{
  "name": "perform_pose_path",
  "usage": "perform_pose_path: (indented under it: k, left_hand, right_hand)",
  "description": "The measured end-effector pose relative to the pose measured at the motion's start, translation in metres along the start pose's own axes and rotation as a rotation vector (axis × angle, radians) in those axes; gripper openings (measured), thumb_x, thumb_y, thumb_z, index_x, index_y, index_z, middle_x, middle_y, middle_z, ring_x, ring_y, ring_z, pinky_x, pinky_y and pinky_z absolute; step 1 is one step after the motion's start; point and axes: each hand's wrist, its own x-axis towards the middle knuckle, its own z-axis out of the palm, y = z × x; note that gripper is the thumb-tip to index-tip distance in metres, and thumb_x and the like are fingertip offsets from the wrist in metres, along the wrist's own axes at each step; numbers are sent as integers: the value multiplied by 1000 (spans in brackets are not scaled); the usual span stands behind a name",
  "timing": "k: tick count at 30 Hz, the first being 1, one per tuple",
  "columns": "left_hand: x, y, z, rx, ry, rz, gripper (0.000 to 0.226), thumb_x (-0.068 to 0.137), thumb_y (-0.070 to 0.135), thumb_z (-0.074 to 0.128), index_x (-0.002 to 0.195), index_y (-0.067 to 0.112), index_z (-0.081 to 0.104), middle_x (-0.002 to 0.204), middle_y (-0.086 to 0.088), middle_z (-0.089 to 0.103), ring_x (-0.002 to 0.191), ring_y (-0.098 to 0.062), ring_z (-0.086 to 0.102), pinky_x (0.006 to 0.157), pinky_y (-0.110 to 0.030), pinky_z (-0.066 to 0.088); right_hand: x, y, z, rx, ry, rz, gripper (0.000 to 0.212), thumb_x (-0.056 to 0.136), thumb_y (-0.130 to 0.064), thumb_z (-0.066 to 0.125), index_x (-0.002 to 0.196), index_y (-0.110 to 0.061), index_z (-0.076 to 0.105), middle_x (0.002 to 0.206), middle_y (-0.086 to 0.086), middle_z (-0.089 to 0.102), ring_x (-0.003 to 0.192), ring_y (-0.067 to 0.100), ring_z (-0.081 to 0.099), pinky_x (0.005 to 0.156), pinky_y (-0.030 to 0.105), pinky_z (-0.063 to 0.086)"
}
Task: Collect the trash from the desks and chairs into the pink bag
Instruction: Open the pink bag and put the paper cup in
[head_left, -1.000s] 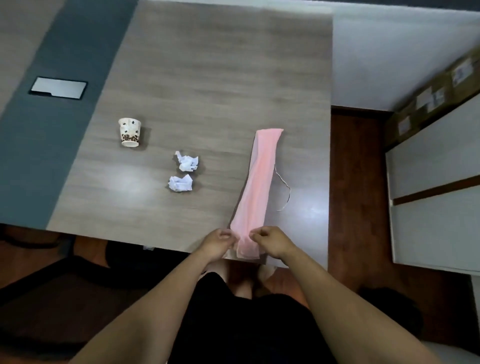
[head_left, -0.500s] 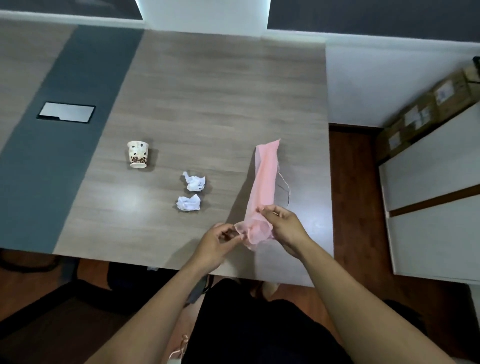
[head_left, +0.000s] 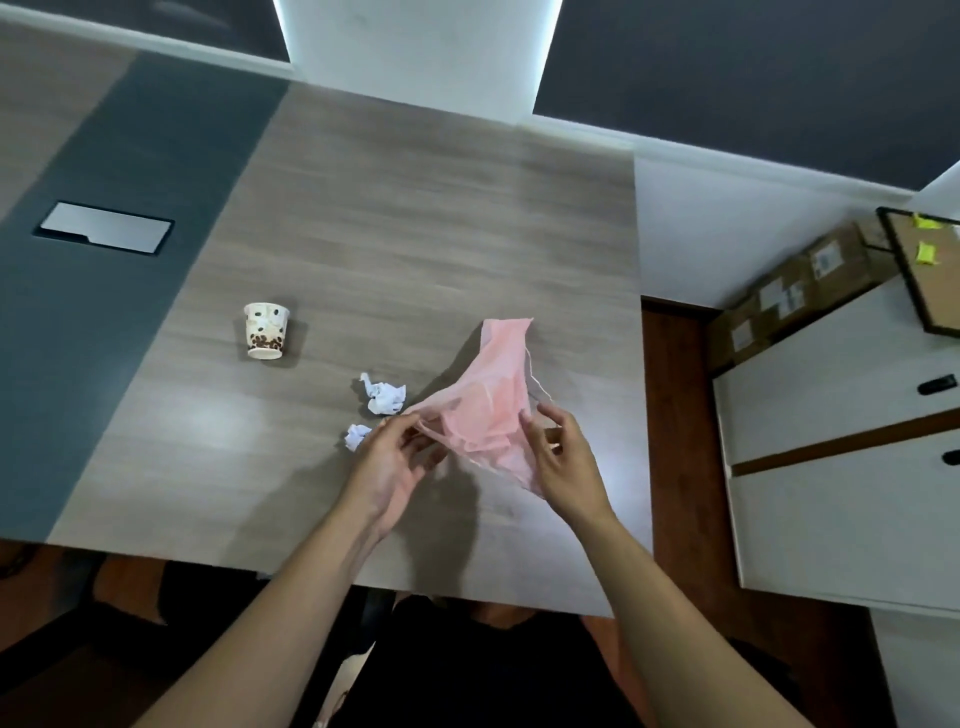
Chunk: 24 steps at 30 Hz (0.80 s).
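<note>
Hands: left hand and right hand are each pinching the one pink bag, spreading its mouth.
Trash: two paper wads and one cup are lying left of the fingers.
Room: bare desk is stretching beyond.

A grey wood-grain bench with a dark blue-grey stripe carried a rectangular silver cable hatch. Behind it rose a white wall between dark panels. To the right, over reddish-brown wooden floor, stood white cabinets, brown cardboard boxes and a framed corkboard.
</note>
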Motion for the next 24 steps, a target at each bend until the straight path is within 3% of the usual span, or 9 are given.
perform_pose_path:
  k: [2, 5, 8, 10, 13, 17, 19, 21, 24]
  left_hand:
    - [4, 5, 2, 21, -8, 24, 27, 110, 15, 52, 121, 0, 72, 104, -9, 77, 93, -18, 72, 92, -35, 60]
    - [8, 3, 3, 33, -20, 52, 40, 110, 15, 56, 138, -13, 58, 127, -22, 73, 101, -24, 74, 87, -38, 65]
    - [3, -1, 10, 22, -11, 52, 26, 108, 13, 62, 132, 3, 60, 120, -21, 75, 88, -20, 78, 74, -33, 65]
    - [2, -4, 12, 3, -30, 34, 21, 107, 14, 63, 127, 13, 57, 114, -20, 73, 84, -19, 77, 73, -32, 65]
    - [9, -5, 6, -32, -6, 2, 18, 111, 15, 57, 129, 13, 58, 109, -17, 75, 88, -23, 74, 73, -32, 63]
    - [17, -1, -12, -4, 179, 30, 21, 108, 7, 50, 121, 15, 64, 95, -4, 79, 84, -19, 72, 68, -28, 60]
    - [21, 4, -24, 57, 299, 58, 19, 106, 8, 50, 114, 18, 65, 103, -11, 79, 88, -24, 72, 76, -34, 59]
    - [26, 8, -36, 174, 401, 120, 12, 107, 14, 53, 113, 16, 63, 107, -20, 76, 85, -22, 71, 71, -34, 60]
    - [28, 14, -47, 454, 470, 288, 23, 112, 28, 56, 96, 14, 66, 79, -1, 67, 67, -11, 60, 60, -28, 49]
  right_hand:
    - [0, 0, 6, -137, 29, -164, 44, 97, -74, 57, 123, -41, 66, 125, -18, 62, 115, 9, 61, 101, 45, 56]
    - [-6, -12, 15, -219, -16, -353, 45, 96, -78, 58, 119, -39, 62, 128, -24, 51, 131, 10, 48, 110, 40, 48]
    - [-9, -28, 29, -294, -97, -400, 68, 84, -81, 72, 131, -35, 58, 130, -29, 52, 128, 7, 52, 104, 28, 47]
    - [-7, -32, 39, -256, -97, -326, 52, 89, -64, 82, 126, -31, 66, 120, -24, 68, 113, 5, 65, 92, 27, 51]
    - [-3, -28, 45, -107, -35, -236, 11, 104, -33, 73, 110, -26, 79, 99, -17, 78, 92, 6, 72, 78, 31, 55]
    - [1, -34, 44, 39, -43, -113, 16, 109, -30, 67, 112, -23, 81, 99, -10, 82, 94, 10, 78, 78, 34, 62]
    - [6, -38, 41, 98, -48, -30, 18, 109, -28, 64, 107, -21, 81, 100, 0, 83, 92, 14, 78, 75, 32, 61]
    - [10, -43, 38, 215, -26, 60, 21, 107, -26, 64, 100, -13, 79, 91, 4, 81, 81, 16, 73, 69, 29, 57]
    - [15, -52, 35, 462, 51, 284, 22, 107, -16, 60, 90, -10, 72, 68, -3, 70, 69, 20, 62, 61, 28, 47]
